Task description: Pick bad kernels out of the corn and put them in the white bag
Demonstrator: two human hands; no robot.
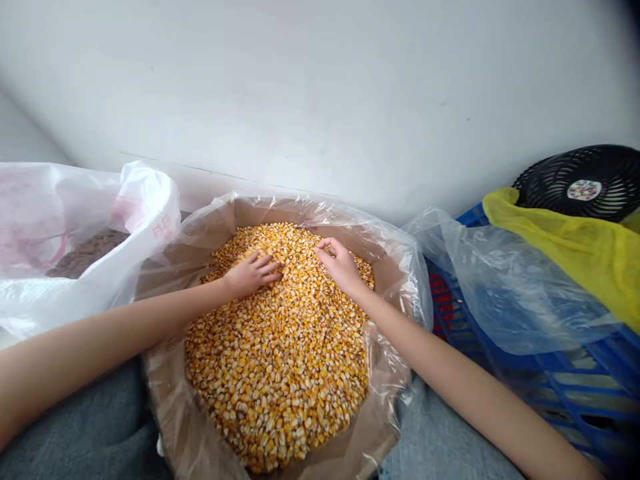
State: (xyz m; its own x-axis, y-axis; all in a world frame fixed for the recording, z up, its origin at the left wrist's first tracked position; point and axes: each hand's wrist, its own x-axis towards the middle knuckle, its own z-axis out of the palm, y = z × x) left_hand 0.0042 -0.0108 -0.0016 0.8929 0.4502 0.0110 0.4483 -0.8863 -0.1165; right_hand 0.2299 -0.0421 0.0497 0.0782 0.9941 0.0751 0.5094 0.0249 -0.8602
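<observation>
1. Left hand (251,274) and right hand (341,265) were held well apart from each other, both within the lined box.
2. The left hand was laid palm down on the corn kernels (280,360), its fingers spread and nothing seen gripped.
3. The right hand was held at the far right part of the heap, its thumb and forefinger curled toward each other; whether a kernel was pinched between them could not be told.
4. Both forearms were stretched forward, angled inward from the lower corners of the view.
5. The corn kernels were contained in a cardboard box (270,212), over whose sides a clear plastic liner (420,280) was draped.
6. At the left, brown contents (87,255) were held in a white bag (30,300); what they were could not be made out.
7. At the right, a blue crate (580,393) was partly covered by clear plastic sheeting (520,287) and yellow fabric (570,247).
8. The kernels were coloured golden yellow to orange, marked with pale patches, and loosely heaped.
</observation>
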